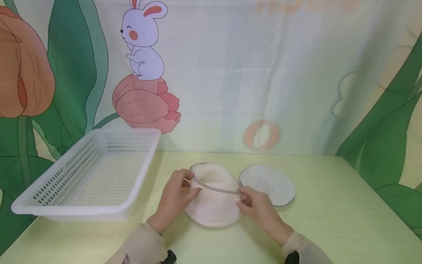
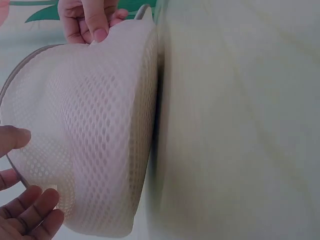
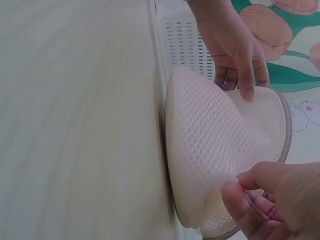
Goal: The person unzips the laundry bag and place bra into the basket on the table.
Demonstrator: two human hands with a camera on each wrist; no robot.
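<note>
A white mesh laundry bag [image 1: 214, 209] with grey edging stands on the table between the two hands, its upper part partly folded in. At its left rim, the left hand [image 1: 174, 194] holds the bag, thumb in front and fingers at the edging. The right hand [image 1: 260, 209] pinches the right side of the edging between thumb and fingers. The right wrist view shows a crease in the mesh [image 3: 205, 135] running to that pinch. Close up in the left wrist view, the left fingertips [image 2: 35, 210] lie against the mesh near the rim.
A flat round white piece [image 1: 268, 185] with a dark edge lies just behind the right hand. To the left stands a white plastic basket [image 1: 141, 183] with slotted walls. A printed cloth [image 1: 214, 91] hangs behind the pale green table [image 1: 346, 220].
</note>
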